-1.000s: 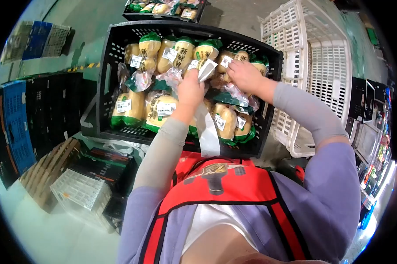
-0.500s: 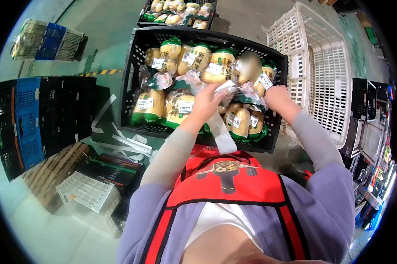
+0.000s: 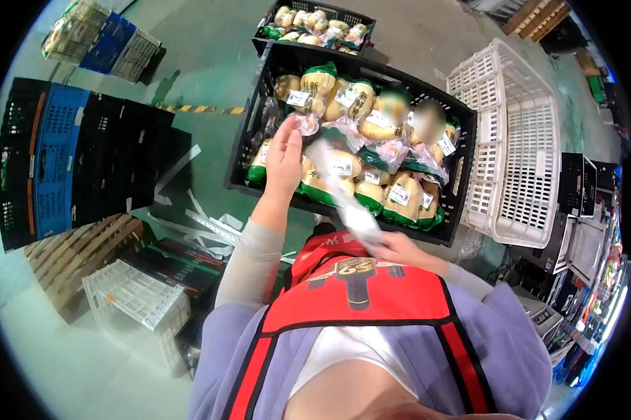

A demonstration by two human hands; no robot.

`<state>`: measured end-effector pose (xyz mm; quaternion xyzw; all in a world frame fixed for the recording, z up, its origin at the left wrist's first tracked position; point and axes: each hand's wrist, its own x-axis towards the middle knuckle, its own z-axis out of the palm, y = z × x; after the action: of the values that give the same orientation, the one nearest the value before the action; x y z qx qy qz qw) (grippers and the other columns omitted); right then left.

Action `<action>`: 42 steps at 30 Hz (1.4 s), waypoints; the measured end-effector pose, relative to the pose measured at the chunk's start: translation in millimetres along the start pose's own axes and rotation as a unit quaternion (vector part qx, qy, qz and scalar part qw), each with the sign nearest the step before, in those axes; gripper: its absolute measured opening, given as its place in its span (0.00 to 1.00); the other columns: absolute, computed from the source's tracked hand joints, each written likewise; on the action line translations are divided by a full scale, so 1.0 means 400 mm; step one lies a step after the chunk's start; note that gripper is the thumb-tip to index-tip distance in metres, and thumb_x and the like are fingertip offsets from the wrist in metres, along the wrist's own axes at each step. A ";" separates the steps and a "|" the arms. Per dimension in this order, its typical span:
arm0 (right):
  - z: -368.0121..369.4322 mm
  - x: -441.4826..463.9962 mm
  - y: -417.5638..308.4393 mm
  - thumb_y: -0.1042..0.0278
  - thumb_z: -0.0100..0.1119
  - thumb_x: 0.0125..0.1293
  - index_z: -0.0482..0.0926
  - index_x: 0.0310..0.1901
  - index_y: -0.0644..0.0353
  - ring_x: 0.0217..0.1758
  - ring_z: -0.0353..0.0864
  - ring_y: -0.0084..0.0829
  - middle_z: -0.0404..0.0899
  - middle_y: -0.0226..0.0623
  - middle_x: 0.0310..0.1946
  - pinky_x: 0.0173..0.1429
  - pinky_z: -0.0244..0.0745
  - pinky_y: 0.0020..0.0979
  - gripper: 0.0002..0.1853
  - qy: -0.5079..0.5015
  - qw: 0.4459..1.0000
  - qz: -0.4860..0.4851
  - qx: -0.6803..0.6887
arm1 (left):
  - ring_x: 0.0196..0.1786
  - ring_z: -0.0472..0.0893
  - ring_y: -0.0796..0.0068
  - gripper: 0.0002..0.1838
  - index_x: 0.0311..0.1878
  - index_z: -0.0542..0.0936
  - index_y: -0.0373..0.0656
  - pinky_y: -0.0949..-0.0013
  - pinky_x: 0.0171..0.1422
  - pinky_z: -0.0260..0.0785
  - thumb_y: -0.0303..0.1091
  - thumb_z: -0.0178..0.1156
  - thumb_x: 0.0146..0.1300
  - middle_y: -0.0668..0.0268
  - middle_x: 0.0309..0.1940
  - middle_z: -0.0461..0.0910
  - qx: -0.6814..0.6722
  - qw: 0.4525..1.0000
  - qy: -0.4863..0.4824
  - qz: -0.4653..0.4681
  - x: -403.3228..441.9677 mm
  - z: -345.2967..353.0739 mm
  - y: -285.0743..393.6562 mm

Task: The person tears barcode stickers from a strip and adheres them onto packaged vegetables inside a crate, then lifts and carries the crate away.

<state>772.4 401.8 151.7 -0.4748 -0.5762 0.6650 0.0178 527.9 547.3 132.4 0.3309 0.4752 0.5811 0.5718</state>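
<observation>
A black crate (image 3: 357, 64) holds several clear bags of pale, rounded produce with green ends and white labels. My left hand (image 3: 285, 155) is over the crate's left part, its fingers stretched out, beside a bag of produce (image 3: 331, 168). Close to the red apron (image 3: 357, 290), my right hand (image 3: 398, 248) grips the lower end of a white label strip (image 3: 347, 199). The strip is blurred and reaches up over the front of the crate.
Behind stands another black crate of bagged produce (image 3: 315, 24). White crates (image 3: 501, 140) are at the right. Black and blue crates (image 3: 57, 164) stand at the left, near a wooden pallet (image 3: 78, 259) and a clear crate (image 3: 137, 297). Paper strips (image 3: 214, 227) lie front left.
My left hand has let go of the strip and moved left, opening. My right hand has come from the crate's right side down to the apron and taken the strip. The view has shifted.
</observation>
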 end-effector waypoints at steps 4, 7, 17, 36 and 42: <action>0.051 -0.310 0.325 0.72 0.55 0.56 0.77 0.49 0.50 0.41 0.79 0.42 0.79 0.42 0.40 0.46 0.74 0.35 0.17 0.100 0.987 0.115 -0.059 | 0.58 0.69 0.51 0.22 0.58 0.66 0.32 0.62 0.63 0.60 0.33 0.52 0.62 0.50 0.55 0.70 0.465 0.843 -0.147 0.228 0.083 0.003 -0.062; 0.141 -0.454 0.536 0.68 0.51 0.55 0.79 0.43 0.53 0.42 0.79 0.43 0.80 0.42 0.37 0.47 0.74 0.40 0.14 0.134 0.907 0.311 -0.249 | 0.64 0.62 0.51 0.29 0.60 0.64 0.32 0.60 0.68 0.54 0.45 0.50 0.63 0.49 0.62 0.63 0.598 0.739 -0.227 0.212 0.143 0.043 -0.134; 0.002 -0.325 0.592 0.65 0.54 0.62 0.73 0.51 0.67 0.40 0.77 0.25 0.79 0.37 0.38 0.47 0.71 0.26 0.18 0.559 0.786 0.227 0.134 | 0.72 0.46 0.51 0.43 0.67 0.53 0.35 0.48 0.71 0.41 0.59 0.49 0.59 0.52 0.70 0.46 0.685 0.675 -0.223 0.160 0.227 0.187 -0.320; -0.205 -0.096 0.382 0.58 0.49 0.65 0.70 0.51 0.67 0.44 0.74 0.53 0.77 0.52 0.37 0.51 0.67 0.42 0.20 0.618 0.737 0.268 -0.062 | 0.66 0.60 0.53 0.32 0.62 0.63 0.35 0.55 0.65 0.55 0.51 0.45 0.63 0.54 0.65 0.59 0.644 0.759 -0.070 -0.059 0.320 -0.036 -0.195; -0.183 0.022 0.151 0.66 0.57 0.57 0.66 0.57 0.63 0.59 0.64 0.49 0.66 0.50 0.57 0.60 0.62 0.40 0.26 0.685 0.689 0.153 -0.183 | 0.71 0.48 0.53 0.49 0.69 0.45 0.37 0.49 0.69 0.44 0.57 0.57 0.54 0.53 0.70 0.44 0.688 0.681 -0.233 0.094 0.287 -0.034 -0.196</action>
<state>846.8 441.6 107.4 -0.8740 -0.4333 0.0302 0.2179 528.0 649.1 36.6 0.7987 0.5590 0.0449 0.2181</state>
